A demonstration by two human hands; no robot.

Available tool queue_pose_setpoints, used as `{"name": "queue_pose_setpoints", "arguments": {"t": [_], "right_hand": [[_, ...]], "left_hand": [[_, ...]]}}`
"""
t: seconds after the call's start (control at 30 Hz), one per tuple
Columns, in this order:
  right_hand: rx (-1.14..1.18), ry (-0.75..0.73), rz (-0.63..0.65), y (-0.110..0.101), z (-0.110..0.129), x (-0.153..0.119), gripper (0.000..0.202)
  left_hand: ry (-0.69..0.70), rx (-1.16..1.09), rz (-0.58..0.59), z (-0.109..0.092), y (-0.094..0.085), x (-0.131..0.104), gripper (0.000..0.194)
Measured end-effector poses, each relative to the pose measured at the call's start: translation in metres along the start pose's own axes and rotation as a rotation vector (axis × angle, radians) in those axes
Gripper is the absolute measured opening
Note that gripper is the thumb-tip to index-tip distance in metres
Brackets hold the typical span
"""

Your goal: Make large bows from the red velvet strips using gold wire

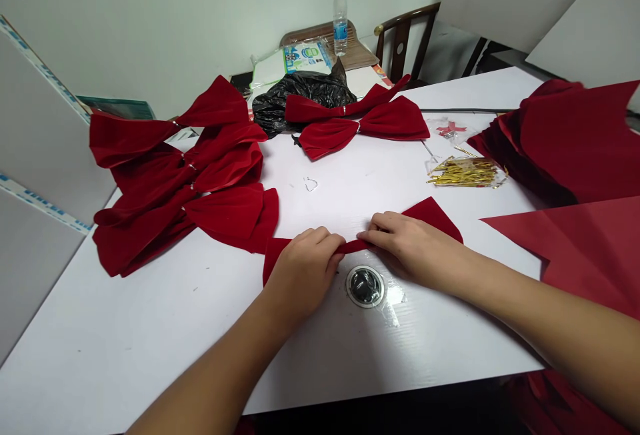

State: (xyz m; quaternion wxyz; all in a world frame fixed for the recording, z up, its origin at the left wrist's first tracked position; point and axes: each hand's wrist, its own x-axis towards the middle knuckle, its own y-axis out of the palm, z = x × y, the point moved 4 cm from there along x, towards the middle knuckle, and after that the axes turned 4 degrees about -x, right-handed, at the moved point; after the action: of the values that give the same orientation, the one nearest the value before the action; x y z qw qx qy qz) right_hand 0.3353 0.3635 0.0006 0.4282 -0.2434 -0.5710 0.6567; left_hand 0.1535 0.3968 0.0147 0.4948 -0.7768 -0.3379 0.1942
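A piece of red velvet fabric [434,218] lies across the white table, bunched narrow in its middle and flaring at both ends. My left hand [307,265] is closed on the fabric left of the narrow part. On the other side, my right hand [403,241] pinches it between thumb and fingers. A short gathered strip shows between the two hands. Finished-looking red velvet bows [225,211], tied at the middle with thin wire, are piled to the left. Two more bows [390,120] lie beyond my hands.
A packet of gold twist ties [465,173] lies at the right, near stacked red fabric [580,135]. A bent wire piece [311,185] rests mid-table. Behind are a black plastic bag [305,91], a water bottle [340,18] and a wooden chair [400,41]. A round cable grommet [365,286] sits before my hands.
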Motion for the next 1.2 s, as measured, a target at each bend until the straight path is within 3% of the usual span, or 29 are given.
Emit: {"name": "queue_pose_setpoints", "arguments": {"t": [0.37,0.53,0.6,0.7,0.77,0.83,0.87,0.93,1.0,1.1,1.2], "right_hand": [[-0.068,-0.083,-0.055,0.009,0.005,0.004,0.02],[-0.059,-0.138,-0.151,-0.006,0.008,0.006,0.022],[-0.054,-0.152,-0.322,-0.025,0.006,0.003,0.033],[-0.079,-0.125,-0.801,-0.063,-0.001,-0.012,0.049],[-0.074,-0.071,-1.121,-0.082,-0.007,-0.026,0.052],[-0.002,-0.017,-1.228,-0.09,-0.01,-0.029,0.051],[0.066,0.007,-1.18,-0.091,-0.011,-0.026,0.048],[0.269,0.046,-0.948,-0.087,-0.007,-0.012,0.041],[0.499,0.062,-0.71,-0.079,0.004,0.004,0.031],[0.741,0.068,-0.538,-0.066,0.024,0.023,0.027],[0.781,0.124,-0.541,-0.051,0.033,0.036,0.026]], "left_hand": [[0.139,0.148,-0.063,-0.01,0.01,0.007,0.021],[0.107,0.137,-0.091,-0.009,0.013,0.008,0.025],[0.059,0.073,-0.139,-0.006,0.007,0.009,0.019],[-0.05,-0.204,-0.288,0.001,-0.017,0.01,0.011],[-0.138,-0.546,-0.39,0.006,-0.036,0.008,0.013],[-0.184,-0.98,-0.431,0.006,-0.05,0.007,0.021],[-0.181,-1.205,-0.418,0.004,-0.054,0.006,0.025],[-0.134,-1.601,-0.35,-0.003,-0.055,0.007,0.027],[-0.097,-1.835,-0.263,-0.01,-0.048,0.009,0.025],[-0.155,-1.911,-0.196,-0.012,-0.026,0.013,0.022],[-0.222,-1.935,-0.218,-0.009,-0.006,0.016,0.029]]}}
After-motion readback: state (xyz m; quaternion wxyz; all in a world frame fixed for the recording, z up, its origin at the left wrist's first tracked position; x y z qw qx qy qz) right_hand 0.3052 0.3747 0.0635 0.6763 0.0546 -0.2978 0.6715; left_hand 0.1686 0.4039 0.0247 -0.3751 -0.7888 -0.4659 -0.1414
